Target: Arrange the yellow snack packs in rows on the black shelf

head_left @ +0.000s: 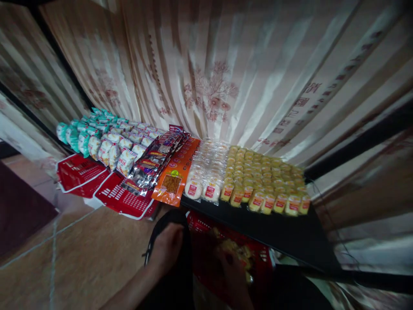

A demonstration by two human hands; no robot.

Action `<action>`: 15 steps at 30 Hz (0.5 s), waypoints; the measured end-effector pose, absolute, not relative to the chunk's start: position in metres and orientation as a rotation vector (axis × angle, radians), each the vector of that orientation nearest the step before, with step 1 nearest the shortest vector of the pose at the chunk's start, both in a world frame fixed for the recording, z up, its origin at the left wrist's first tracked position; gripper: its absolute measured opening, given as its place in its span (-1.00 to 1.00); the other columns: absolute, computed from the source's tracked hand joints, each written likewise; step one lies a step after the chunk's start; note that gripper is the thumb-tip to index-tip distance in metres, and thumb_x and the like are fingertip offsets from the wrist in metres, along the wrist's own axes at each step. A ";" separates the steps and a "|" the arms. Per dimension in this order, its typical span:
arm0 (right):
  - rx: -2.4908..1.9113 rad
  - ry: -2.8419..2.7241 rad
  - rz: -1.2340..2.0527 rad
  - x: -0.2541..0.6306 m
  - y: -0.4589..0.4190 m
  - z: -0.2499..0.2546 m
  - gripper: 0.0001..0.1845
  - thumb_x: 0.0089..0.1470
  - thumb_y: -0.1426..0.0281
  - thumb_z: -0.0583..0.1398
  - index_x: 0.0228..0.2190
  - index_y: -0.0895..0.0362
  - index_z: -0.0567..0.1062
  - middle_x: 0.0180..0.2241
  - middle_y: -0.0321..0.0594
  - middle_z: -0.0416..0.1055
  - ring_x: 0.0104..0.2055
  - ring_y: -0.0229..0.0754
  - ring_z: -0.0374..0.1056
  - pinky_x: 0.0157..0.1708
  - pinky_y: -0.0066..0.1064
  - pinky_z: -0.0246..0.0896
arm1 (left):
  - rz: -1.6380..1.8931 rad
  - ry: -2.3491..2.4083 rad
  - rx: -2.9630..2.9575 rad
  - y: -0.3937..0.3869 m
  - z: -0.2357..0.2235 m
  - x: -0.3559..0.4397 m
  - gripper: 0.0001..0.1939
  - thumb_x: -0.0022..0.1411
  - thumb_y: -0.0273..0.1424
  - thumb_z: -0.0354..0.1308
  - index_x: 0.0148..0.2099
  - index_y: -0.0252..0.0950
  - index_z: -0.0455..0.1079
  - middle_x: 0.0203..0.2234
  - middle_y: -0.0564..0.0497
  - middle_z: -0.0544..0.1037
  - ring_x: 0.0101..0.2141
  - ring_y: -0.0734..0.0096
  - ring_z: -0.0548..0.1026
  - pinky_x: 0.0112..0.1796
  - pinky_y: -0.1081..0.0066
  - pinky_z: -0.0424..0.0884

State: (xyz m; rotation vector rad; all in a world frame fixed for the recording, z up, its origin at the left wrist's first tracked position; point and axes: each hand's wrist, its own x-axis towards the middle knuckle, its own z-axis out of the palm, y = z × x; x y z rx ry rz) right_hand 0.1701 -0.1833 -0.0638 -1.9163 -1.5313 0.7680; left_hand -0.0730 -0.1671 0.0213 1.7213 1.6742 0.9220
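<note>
My left hand rests on my dark-clothed left knee, its fingers curled in, and I see nothing in it. Down in a red basket under the shelf edge, my right hand is among small yellow-wrapped packs. Shadow and blur hide its fingers, so I cannot tell whether it grips a pack. Just above, rows of similar yellow snack packs stand on the black shelf. Beside them on the left are round white packs in clear wrap.
Further left on the shelf lie an orange snack bag, dark purple packets, white striped packs and turquoise packs. Red baskets stand below them on the tiled floor. A pleated curtain hangs behind.
</note>
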 end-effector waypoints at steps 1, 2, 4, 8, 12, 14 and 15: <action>-1.916 -1.509 0.768 0.171 -0.182 -0.054 -0.60 0.02 0.05 0.03 -0.50 0.04 0.48 -0.52 -0.14 0.51 -0.46 -0.02 0.45 -0.47 -0.26 0.35 | 0.847 1.473 1.702 -0.170 0.028 -0.046 -0.70 0.25 -0.31 -0.07 -0.05 -0.23 0.39 -0.17 -0.06 0.52 -0.16 0.36 0.48 -0.10 0.36 0.41; -1.913 -1.490 0.758 0.173 -0.181 -0.042 -0.61 0.02 0.05 0.05 -0.46 0.05 0.48 -0.50 -0.14 0.52 -0.44 -0.03 0.45 -0.46 -0.27 0.35 | 0.799 1.344 1.635 -0.172 0.032 -0.020 -0.65 0.24 -0.28 -0.04 0.03 -0.25 0.34 -0.08 -0.09 0.48 -0.10 0.35 0.46 -0.06 0.36 0.39; -1.823 -1.508 0.707 0.180 -0.178 -0.018 -0.62 0.00 0.07 0.09 -0.34 0.08 0.49 -0.40 -0.11 0.53 -0.37 -0.03 0.45 -0.39 -0.26 0.37 | 0.767 1.214 1.489 -0.172 0.040 0.025 -0.55 0.21 -0.25 0.00 0.13 -0.29 0.25 0.04 -0.13 0.41 0.01 0.30 0.40 0.04 0.32 0.32; -1.700 -1.521 0.527 0.206 -0.168 0.027 -0.50 0.03 0.09 0.05 -0.11 0.12 0.44 -0.13 -0.02 0.48 -0.07 0.05 0.39 -0.07 -0.11 0.31 | 0.864 1.125 1.399 -0.154 0.059 0.079 -0.52 0.11 -0.35 0.12 0.09 -0.31 0.24 -0.05 -0.12 0.46 -0.04 0.28 0.42 0.00 0.32 0.32; -1.631 -1.375 0.689 0.228 -0.157 0.054 -0.43 0.08 0.12 0.05 0.08 0.10 0.29 0.08 -0.08 0.32 0.17 -0.03 0.18 0.14 -0.12 0.10 | 0.890 1.091 1.302 -0.121 0.078 0.111 -0.69 0.18 -0.28 0.03 -0.07 -0.30 0.32 -0.28 -0.02 0.49 -0.32 0.46 0.46 -0.29 0.48 0.40; -1.598 -1.201 0.807 0.235 -0.152 0.058 -0.39 0.07 0.10 0.08 0.12 0.09 0.24 0.13 -0.11 0.27 0.19 -0.06 0.15 0.17 -0.17 0.07 | 0.864 1.100 1.270 -0.106 0.081 0.125 -0.69 0.19 -0.25 0.01 -0.08 -0.30 0.33 -0.36 0.03 0.47 -0.41 0.53 0.43 -0.38 0.53 0.37; -1.588 -1.109 0.839 0.238 -0.149 0.058 -0.37 0.06 0.08 0.09 0.11 0.10 0.25 0.13 -0.10 0.26 0.18 -0.07 0.17 0.16 -0.18 0.08 | 0.859 1.118 1.266 -0.099 0.079 0.132 -0.70 0.18 -0.25 0.02 -0.09 -0.31 0.34 -0.40 0.05 0.45 -0.45 0.55 0.40 -0.40 0.55 0.35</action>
